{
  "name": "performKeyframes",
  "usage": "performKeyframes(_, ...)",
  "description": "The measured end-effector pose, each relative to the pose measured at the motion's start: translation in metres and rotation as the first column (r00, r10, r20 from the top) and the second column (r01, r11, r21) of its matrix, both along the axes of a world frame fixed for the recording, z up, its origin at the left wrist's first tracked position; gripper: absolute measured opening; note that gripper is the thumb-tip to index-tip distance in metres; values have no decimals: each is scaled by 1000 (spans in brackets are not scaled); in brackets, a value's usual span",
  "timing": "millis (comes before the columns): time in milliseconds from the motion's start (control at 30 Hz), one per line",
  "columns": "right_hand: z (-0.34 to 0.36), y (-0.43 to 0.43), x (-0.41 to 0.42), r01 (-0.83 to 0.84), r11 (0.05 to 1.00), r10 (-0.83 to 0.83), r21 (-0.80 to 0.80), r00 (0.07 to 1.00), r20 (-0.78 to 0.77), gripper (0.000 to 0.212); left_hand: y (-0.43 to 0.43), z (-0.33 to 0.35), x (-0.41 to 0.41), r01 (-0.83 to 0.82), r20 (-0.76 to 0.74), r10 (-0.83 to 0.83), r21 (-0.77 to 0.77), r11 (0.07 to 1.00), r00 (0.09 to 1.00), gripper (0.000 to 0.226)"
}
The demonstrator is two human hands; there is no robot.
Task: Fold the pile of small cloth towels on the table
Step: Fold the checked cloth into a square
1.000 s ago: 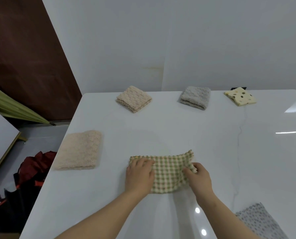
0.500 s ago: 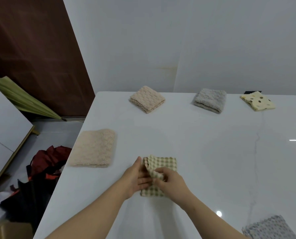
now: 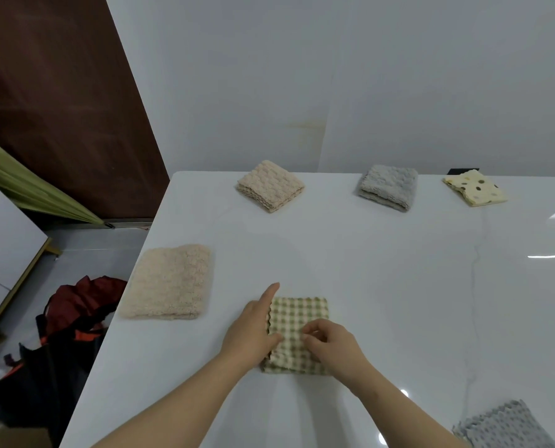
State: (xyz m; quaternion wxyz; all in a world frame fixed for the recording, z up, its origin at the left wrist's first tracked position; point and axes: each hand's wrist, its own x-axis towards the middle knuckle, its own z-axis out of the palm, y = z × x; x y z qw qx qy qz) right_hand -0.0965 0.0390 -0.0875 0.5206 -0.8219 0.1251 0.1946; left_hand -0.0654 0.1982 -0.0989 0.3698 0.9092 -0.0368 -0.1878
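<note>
Green-checked towel [image 3: 302, 315], flatter, squarer than before; left hand [image 3: 253, 331] straight-fingered alongside (right hand [image 3: 331, 344]: fingertip pinch on it)

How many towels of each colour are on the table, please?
Beige: 2, far beige towel and near-left beige towel
Grey: 2, plain grey towel and spotted grey towel
Yellow: 1, dotted yellow towel
Green: 1, green checked towel
Total: 6

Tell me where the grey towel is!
In the head view, the grey towel lies far back, right of centre, between the far beige towel and the yellow spotted towel.
</note>
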Motion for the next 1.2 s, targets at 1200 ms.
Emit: performKeyframes(1200,-11,-14,-10,117,979,-109,-164,992,56,54,0,-1,-12,86,9,-87,33,996,996,56)
